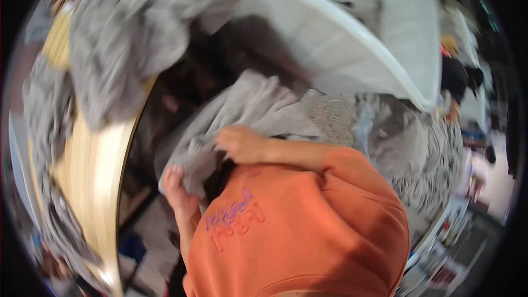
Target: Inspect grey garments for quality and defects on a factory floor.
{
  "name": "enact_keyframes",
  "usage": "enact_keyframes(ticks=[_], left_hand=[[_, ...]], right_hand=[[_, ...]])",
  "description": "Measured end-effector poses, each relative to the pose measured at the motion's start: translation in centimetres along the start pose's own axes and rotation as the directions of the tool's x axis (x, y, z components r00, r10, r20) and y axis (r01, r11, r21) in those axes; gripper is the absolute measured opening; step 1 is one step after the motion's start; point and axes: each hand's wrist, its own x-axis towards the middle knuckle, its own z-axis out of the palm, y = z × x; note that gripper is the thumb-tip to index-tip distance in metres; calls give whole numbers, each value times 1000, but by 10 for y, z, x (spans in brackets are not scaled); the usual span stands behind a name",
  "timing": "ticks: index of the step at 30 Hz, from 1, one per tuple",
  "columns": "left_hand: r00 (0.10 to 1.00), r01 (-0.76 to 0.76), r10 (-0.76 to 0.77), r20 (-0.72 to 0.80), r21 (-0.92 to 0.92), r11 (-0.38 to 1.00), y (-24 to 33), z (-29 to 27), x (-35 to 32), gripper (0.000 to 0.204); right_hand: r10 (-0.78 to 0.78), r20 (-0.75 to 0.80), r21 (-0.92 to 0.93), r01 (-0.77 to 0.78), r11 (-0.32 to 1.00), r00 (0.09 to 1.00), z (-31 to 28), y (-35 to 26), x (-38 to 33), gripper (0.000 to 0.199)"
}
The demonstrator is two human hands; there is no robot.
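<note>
A big pile of grey cloth lies to the right of both hands. It looks soft and fuzzy, with bumpy, stripy folds near its far edge. A shiny clear bit sits in the pile, just right of the right hand.

Above the hands curves a wide white bin. It is smooth and hard, with a round rim. More grey cloth shows inside it at the top.

Up and to the left of the hands hangs another grey cloth. It is blurry, soft and crumpled. It drapes over a long yellow board, which is smooth and bent like a bow, left of the left hand.

The person wears an orange shirt. It has purple and pink curly letters on it, just below the hands.

The towel is grey and soft, and it is bunched up. It lies between the two hands and runs up toward the white bin.

The right hand is curled shut on the towel's top fold. The left hand is below it, with its fingers pinching the towel's low corner. The hands are near each other but apart.

Far right of the hands, small coloured boxes sit in a blur.
</note>
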Motion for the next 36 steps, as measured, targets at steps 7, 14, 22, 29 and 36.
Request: enact_keyframes(ticks=[7,14,22,29,36], left_hand=[[970,-101,133,204,-156,983,4,8,-5,6],[977,-65,103,184,-199,978,5,-1,-1,4],[967,-136,178,183,-222,966,2,-20,11,1],[921,-288,333,204,-218,932,8,-17,5,1],[928,-243,319,191,-339,909,10,-30,4,6]], right_hand=[[249,-53,-103,-254,962,967,-12,-1,-16,30],[290,342,-121,-264,957,894,-12,8,0,20],[293,212,-76,-283,956,932,-41,19,-1,22],[-136,-214,-141,107,984,967,-58,-5,8,31],[-20,3,-210,20,977,1000,-48,3,-6,27]])
